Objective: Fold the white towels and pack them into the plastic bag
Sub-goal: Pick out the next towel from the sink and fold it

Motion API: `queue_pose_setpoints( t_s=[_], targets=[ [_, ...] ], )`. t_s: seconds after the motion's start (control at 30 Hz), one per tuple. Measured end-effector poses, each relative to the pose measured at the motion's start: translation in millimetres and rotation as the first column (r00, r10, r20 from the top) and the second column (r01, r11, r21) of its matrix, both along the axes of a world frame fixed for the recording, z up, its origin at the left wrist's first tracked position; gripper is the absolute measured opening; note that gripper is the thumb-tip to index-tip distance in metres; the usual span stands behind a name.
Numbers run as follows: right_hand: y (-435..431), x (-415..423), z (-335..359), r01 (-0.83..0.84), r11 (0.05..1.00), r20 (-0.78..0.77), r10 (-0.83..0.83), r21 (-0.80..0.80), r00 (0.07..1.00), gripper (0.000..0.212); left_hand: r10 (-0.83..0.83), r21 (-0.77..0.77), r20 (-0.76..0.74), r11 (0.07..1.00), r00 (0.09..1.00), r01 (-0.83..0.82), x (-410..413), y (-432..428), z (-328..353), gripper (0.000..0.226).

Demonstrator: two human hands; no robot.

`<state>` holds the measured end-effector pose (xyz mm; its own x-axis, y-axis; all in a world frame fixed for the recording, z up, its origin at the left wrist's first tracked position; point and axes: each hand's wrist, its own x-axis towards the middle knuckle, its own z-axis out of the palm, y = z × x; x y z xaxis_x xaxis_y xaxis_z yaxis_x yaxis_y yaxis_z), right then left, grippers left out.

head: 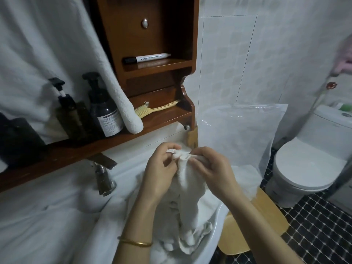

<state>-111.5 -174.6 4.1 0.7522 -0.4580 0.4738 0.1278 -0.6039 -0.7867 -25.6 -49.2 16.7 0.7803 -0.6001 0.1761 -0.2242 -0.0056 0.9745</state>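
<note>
A small white towel [187, 189] hangs crumpled from both my hands over the white basin [213, 231]. My left hand [160, 172] pinches its top edge from the left, and my right hand [211, 168] pinches the same edge from the right, fingertips almost touching. The towel's lower end bunches in the basin. A clear plastic bag [238, 134] stands upright behind my right hand, on a wooden stool [266, 212], with white cloth [245, 174] at its foot. A larger white towel [43, 60] hangs at upper left, its rolled end on the shelf.
A wooden cabinet [148, 40] with a marker [146, 57] and a comb [156, 109] is straight ahead. Dark pump bottles [102, 111] stand on the wooden shelf. A chrome tap [102, 174] sits left of my hands. A white toilet [312, 159] stands at right on dark mosaic floor.
</note>
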Motion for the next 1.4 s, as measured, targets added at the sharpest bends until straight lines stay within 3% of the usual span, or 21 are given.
queue_pose_setpoints(
  t_s=[0.27,0.5,0.7,0.8,0.87,1.0,1.17,1.27,1.4],
  targets=[
    [4,-2,-1,0.003,0.987,0.033,-0.008,0.159,0.999,0.018,-0.161,-0.163,-0.195,0.978,0.967,0.13,3,7,-1,0.029],
    [6,-3,-4,-0.048,0.972,0.08,0.031,0.23,0.996,0.017,-0.131,-0.223,-0.184,0.971,0.974,0.088,3,6,0,0.022],
    [11,3,-4,0.032,0.961,0.068,-0.053,0.275,0.996,0.006,-0.098,-0.19,-0.112,0.979,0.989,0.075,3,3,1,0.018],
    [13,6,-5,0.082,0.967,0.055,-0.098,0.241,0.994,0.014,-0.145,-0.179,-0.12,0.976,0.982,0.123,2,5,3,0.018],
    [14,7,-5,0.105,0.965,0.057,-0.122,0.242,0.991,0.019,-0.177,-0.124,-0.121,0.979,0.977,0.162,2,7,3,0.033],
    [17,8,-3,0.112,0.969,0.063,-0.129,0.22,0.99,0.018,-0.054,-0.023,-0.085,0.998,0.995,0.052,1,5,2,0.04],
    [15,6,1,0.024,0.983,0.056,-0.034,0.184,0.998,0.017,-0.045,-0.067,-0.211,0.997,0.976,0.031,1,1,4,0.044],
    [10,7,6,-0.06,0.99,-0.01,0.061,0.125,0.998,0.016,0.055,-0.073,-0.146,0.995,0.988,-0.066,0,-3,9,0.045],
    [1,7,11,-0.067,0.997,-0.106,0.063,-0.031,0.992,0.017,0.165,-0.065,-0.013,0.984,0.986,-0.165,2,-10,20,0.046]
  ],
)
